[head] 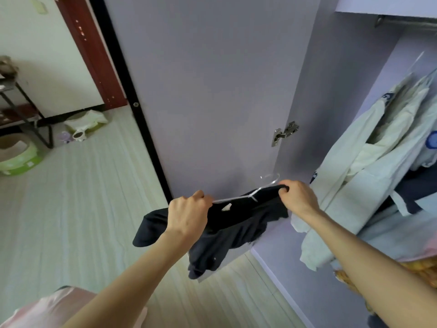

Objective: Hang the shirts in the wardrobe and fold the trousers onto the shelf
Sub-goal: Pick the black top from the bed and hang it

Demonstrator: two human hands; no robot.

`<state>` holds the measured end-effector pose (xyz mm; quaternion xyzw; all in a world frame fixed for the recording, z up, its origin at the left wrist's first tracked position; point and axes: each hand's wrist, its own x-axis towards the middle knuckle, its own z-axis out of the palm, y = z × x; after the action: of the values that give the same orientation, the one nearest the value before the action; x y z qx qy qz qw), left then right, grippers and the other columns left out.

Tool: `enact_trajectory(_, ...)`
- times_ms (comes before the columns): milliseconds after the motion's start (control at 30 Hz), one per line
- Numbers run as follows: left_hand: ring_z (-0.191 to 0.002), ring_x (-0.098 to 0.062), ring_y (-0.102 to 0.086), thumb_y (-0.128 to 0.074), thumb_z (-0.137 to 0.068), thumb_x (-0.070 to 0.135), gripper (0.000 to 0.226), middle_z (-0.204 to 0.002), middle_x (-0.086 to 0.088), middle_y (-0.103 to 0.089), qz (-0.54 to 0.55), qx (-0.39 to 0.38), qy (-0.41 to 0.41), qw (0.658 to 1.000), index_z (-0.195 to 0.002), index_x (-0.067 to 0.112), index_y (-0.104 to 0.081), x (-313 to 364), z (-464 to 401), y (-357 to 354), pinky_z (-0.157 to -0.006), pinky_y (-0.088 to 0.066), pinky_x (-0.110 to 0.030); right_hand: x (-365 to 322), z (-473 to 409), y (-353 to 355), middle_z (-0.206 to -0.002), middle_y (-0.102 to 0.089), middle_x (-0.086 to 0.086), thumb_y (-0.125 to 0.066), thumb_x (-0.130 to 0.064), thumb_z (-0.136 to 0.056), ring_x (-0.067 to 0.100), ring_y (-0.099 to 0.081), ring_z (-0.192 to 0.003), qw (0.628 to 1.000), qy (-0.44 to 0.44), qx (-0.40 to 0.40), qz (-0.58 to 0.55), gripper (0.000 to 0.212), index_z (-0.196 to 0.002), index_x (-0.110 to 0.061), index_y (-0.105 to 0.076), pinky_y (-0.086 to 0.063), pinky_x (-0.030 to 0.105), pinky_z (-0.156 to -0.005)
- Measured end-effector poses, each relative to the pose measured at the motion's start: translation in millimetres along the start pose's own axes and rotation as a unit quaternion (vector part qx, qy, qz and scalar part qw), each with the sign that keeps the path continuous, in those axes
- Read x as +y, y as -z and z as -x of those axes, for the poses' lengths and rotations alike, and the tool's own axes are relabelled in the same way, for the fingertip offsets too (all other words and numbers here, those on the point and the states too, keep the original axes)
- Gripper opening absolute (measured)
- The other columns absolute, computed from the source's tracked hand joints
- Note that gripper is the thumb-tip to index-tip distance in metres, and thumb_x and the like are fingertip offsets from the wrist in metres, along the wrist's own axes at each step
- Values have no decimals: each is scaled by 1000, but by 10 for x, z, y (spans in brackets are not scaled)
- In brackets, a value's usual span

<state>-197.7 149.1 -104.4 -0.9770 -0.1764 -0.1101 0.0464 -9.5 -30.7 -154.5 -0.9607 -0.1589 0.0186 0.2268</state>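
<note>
Before the open wardrobe door (pixel 212 91), both hands, left (pixel 186 215) and right (pixel 299 197), pinch a dark shirt (pixel 236 228) stretched between them.

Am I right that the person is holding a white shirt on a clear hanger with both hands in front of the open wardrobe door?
Not quite: the shirt is black, not white, as the head view shows. The rest holds: the left hand and right hand hold it on the clear hanger in front of the open wardrobe door.
</note>
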Motion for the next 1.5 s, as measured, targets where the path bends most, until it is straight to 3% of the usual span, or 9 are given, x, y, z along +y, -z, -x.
enact_trajectory(367, -32, -19, -18, -83, -50, 0, 27, -46, 0, -47, 39, 40, 33, 998, -59, 20, -67, -65, 40, 88, -41, -4, -12, -177, 135, 31, -107, -59, 11, -46, -11, -89, 34, -56, -90, 985, 56, 153, -50, 32, -117, -14, -63, -35, 30, -67)
enact_trajectory(600, -45, -27, -41, -61, -89, 15, 12, -66, -4, -59, 167, 107, 97, 975, -83, 16, -70, -184, 11, -6, -45, -30, -24, -55, 260, 283, -68, -64, -13, -60, -34, -86, 2, -59, -69, 934, 122, -142, -305, 13, -89, -29, -71, -46, 13, -67)
enact_trajectory(667, -53, -32, -54, -59, -91, 21, 13, -74, -1, -63, 207, 113, 91, 967, -91, 20, -72, -261, 73, -59, -49, -34, -25, 66, 249, 262, -71, -64, -6, -55, -31, -89, 8, -60, -73, 929, 71, -91, -351, 16, -88, -29, -70, -48, 24, -75)
enact_trajectory(767, -66, -28, -62, -57, -92, 23, 17, -84, 5, -66, 234, 105, 94, 962, -99, 23, -73, -359, 114, -130, -52, -35, -24, 243, 82, 155, -114, -59, 14, -44, -12, -95, 27, -56, -106, 963, -39, 27, -264, 30, -124, -11, -55, -41, 32, -88)
enact_trajectory(867, -70, -22, -61, -56, -93, 20, 18, -83, 6, -64, 276, 107, 115, 948, -99, 20, -73, -430, 121, -199, -54, -36, -25, 246, 3, 6, -138, -39, 17, -42, -5, -95, 33, -41, -126, 969, -75, -22, -236, 48, -142, -8, -32, -35, 36, -101)
enact_trajectory(1067, -79, -22, -62, -52, -95, 18, 21, -93, 3, -67, 323, 106, 165, 926, -102, 18, -72, -618, 144, -262, -66, -51, -36, 241, -47, -61, -99, -62, 19, -47, -13, -95, 33, -55, -87, 991, 9, 10, -130, 20, -109, -1, -54, -40, 35, -70)
enact_trajectory(1267, -75, -23, -63, -57, -91, 11, 16, -88, -1, -68, 344, 89, 124, 927, -97, 11, -73, -713, 195, -364, -67, -49, -30, 517, 70, 155, -116, -55, 17, -47, 8, -84, 36, -50, -113, 993, 61, 64, -78, 35, -115, -3, -60, -41, 42, -92)
enact_trajectory(1400, -80, -26, -65, -59, -90, 9, 14, -86, -4, -68, 367, 31, 75, 927, -93, 9, -73, -454, 122, -506, -79, -49, -40, 354, 238, 203, -126, -54, 2, -58, -7, -81, 22, -47, -120, 974, 222, -44, 24, 44, -125, -13, -54, -35, 34, -99)
enact_trajectory(1500, -82, -28, -64, -58, -90, 10, 14, -88, -5, -69, 391, 11, 63, 918, -92, 10, -72, -200, 23, -612, -84, -46, -47, 452, 374, 245, -99, -60, 3, -47, -19, -91, 27, -56, -98, 967, 172, -156, 105, 14, -98, -11, -56, -40, 32, -76)
